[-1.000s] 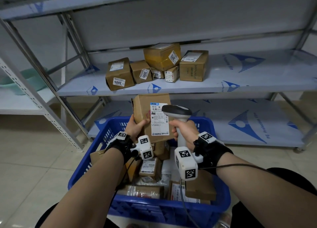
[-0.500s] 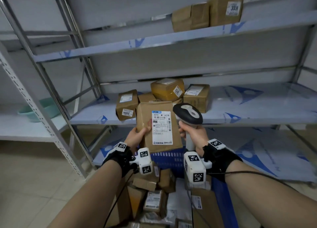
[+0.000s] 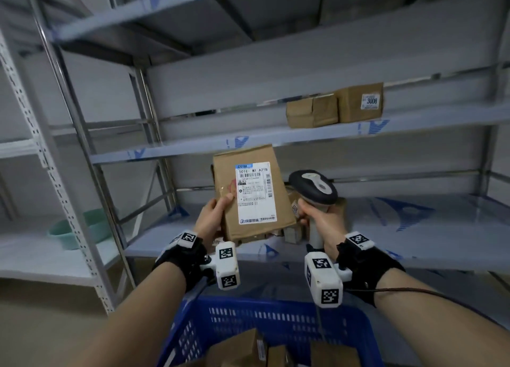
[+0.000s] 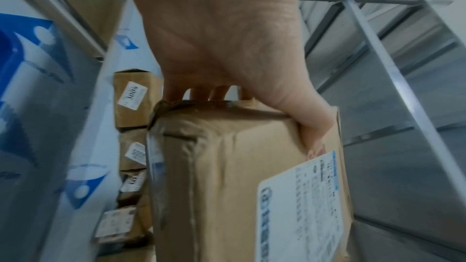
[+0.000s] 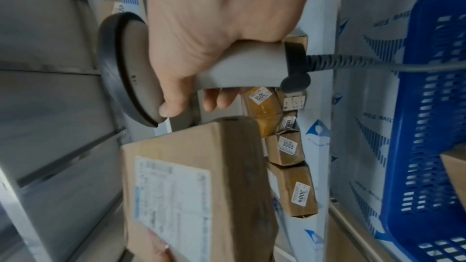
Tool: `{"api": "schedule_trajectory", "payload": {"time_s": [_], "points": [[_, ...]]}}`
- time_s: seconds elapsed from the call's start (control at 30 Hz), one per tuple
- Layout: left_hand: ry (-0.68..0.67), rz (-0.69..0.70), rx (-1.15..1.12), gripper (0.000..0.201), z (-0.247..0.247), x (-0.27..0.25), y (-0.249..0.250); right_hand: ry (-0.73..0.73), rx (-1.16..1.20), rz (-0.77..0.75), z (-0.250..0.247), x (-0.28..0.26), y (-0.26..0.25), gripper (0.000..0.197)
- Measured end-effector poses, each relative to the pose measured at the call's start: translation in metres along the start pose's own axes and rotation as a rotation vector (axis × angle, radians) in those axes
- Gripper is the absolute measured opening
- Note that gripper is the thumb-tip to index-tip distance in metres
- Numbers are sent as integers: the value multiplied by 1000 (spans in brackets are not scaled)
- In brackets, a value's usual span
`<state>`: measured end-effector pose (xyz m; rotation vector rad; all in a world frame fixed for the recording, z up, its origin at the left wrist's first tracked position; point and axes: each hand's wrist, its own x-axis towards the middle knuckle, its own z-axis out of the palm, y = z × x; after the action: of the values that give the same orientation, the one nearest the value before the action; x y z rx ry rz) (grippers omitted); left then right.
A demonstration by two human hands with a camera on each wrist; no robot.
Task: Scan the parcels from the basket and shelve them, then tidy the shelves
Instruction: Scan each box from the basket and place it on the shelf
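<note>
Looks like the shelving step: left hand (image 3: pixel 212 214) grips the tall brown cardboard parcel with the white label (image 3: pixel 249 191), held up above the blue plastic basket (image 3: pixel 276 322). Right hand (image 3: pixel 321 220) is wrapped round the grey handheld scanner (image 3: pixel 313 185) just right of the parcel. Next it needs a free spot; the grey metal shelf (image 3: pixel 193 148) behind the parcel looks open left of its two boxes, but mind that front lip.

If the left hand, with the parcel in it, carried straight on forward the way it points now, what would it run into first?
Probably the cluster of small boxes on the middle shelf. The left hand holds the parcel just in front of them, though depth is hard to judge.
</note>
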<state>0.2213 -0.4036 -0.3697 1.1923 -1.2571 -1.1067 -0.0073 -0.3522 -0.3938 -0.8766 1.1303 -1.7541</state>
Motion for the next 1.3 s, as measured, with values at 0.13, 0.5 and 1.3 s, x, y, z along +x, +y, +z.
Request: {"api": "schedule_trajectory", "payload": {"time_s": [0.13, 0.5, 1.3], "points": [[-4, 94, -25, 44, 5, 7, 65, 29, 35, -51, 2, 2, -24, 19], [-68, 125, -156, 79, 61, 94, 175, 55, 83, -27, -9, 29, -51, 18], [-124, 153, 341, 39, 103, 58, 112, 58, -6, -15, -23, 33, -22, 15]]}}
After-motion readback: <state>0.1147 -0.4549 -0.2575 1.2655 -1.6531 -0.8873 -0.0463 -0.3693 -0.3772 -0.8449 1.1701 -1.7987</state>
